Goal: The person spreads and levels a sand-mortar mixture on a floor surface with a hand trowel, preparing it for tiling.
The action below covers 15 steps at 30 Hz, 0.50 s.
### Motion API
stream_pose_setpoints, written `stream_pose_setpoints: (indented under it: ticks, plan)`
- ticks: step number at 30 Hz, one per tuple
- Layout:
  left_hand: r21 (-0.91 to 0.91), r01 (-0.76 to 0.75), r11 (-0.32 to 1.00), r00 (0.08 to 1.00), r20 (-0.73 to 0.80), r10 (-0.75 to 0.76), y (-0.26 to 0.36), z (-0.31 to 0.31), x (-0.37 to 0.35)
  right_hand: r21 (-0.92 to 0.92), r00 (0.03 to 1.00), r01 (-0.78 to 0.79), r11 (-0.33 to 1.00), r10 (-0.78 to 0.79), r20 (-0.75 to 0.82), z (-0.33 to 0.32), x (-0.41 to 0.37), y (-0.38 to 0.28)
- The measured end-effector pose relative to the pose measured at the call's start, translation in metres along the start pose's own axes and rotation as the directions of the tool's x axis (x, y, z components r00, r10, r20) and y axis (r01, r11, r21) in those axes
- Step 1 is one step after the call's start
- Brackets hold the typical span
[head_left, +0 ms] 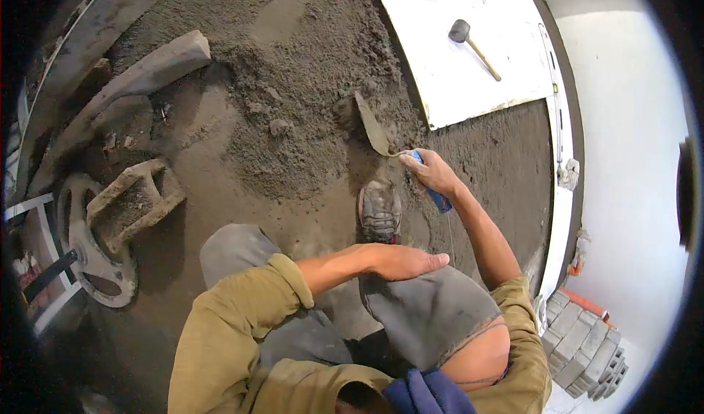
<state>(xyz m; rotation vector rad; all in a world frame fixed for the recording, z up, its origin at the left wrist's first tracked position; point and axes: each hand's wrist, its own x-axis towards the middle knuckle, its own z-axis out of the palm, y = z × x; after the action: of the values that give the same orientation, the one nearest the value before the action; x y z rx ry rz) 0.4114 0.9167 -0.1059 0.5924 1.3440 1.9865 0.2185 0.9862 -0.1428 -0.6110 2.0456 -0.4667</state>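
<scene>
My right hand [434,173] is closed round the blue handle [441,200] of a trowel. The trowel's mortar-smeared blade [372,128] points away from me, just over the edge of a heap of damp grey mortar [293,113]. Across my body, my left hand [403,262] lies on my raised knee [433,304], holding nothing; part of its fingers is hard to see. A dusty shoe [380,210] is planted between the heap and my knee.
A black-headed mallet [473,46] lies on a large white tile [469,18]. A long level [561,121] runs along the white wall [623,106]. Grey paving blocks [583,348] are stacked at lower right. Left are a dirty wheel [110,286] and a mortar-caked frame [165,194].
</scene>
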Motion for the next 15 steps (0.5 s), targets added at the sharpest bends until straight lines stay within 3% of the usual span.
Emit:
stream_pose_setpoints:
  ticks: [5,6,8,10,11,12,14,15]
  plan:
    - [-0.038,0.065,0.997,0.997,-0.029,-0.066,0.007,0.001,-0.009,0.111,0.956,0.123,0.986,-0.087,-0.280,-0.056,0.076,-0.025]
    - [-0.032,0.066,0.997,0.997,-0.037,-0.068,0.003,0.002,-0.008,0.214,0.975,0.054,0.975,-0.005,-0.223,-0.070,0.101,-0.019]
    - [-0.074,0.048,0.996,0.998,-0.040,-0.051,-0.008,0.003,-0.006,0.223,0.977,-0.129,0.966,0.163,-0.139,-0.068,0.131,-0.025]
    - [-0.095,0.081,0.992,0.995,-0.046,-0.086,0.004,0.003,-0.015,0.076,0.983,0.031,0.997,-0.016,-0.185,-0.036,0.122,-0.043]
    - [-0.108,0.116,0.987,0.992,-0.043,-0.122,0.010,-0.001,-0.018,0.006,0.894,0.395,0.918,-0.383,-0.232,-0.020,0.133,-0.020]
    - [-0.096,0.106,0.990,0.992,-0.065,-0.112,0.008,-0.004,-0.016,0.024,0.989,0.145,0.989,-0.145,-0.022,-0.024,0.109,-0.043]
    - [-0.155,-0.026,0.988,1.000,-0.013,0.025,-0.005,-0.001,-0.009,-0.048,0.985,0.096,0.994,-0.088,0.148,-0.038,0.076,-0.081]
    - [-0.111,-0.023,0.994,1.000,-0.011,0.022,-0.004,-0.003,-0.008,-0.019,0.948,0.318,0.948,-0.317,0.043,-0.039,0.095,-0.063]
